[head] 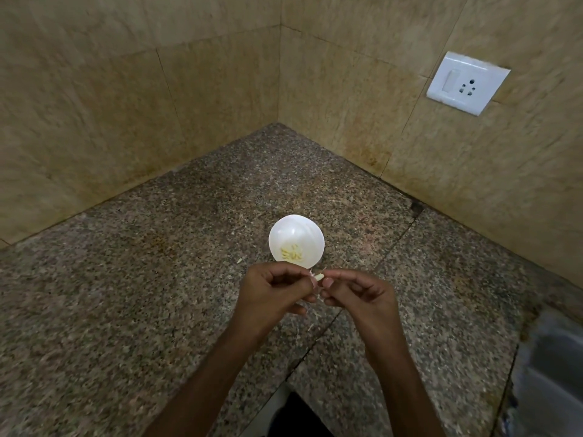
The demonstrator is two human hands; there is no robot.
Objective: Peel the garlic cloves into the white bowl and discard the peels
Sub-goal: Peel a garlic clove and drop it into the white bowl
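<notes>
Before the white bowl (293,227), both hands (271,290) (358,293) pinch, seemingly, a garlic clove (319,276).

A single head-worn wide-angle view looks steeply down and forward at the near worktop (126,294), facing the far tiled wall corner (279,74).

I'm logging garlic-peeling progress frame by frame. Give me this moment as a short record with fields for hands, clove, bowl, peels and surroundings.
left hand: pinches a small pale garlic clove
right hand: pinches the same clove's other end
clove position: on the near side of the round white bowl
bowl contents: several peeled yellowish cloves
peels: a peel scrap on the speckled granite counter, left of the bowl
surroundings: white wall socket plate
</notes>
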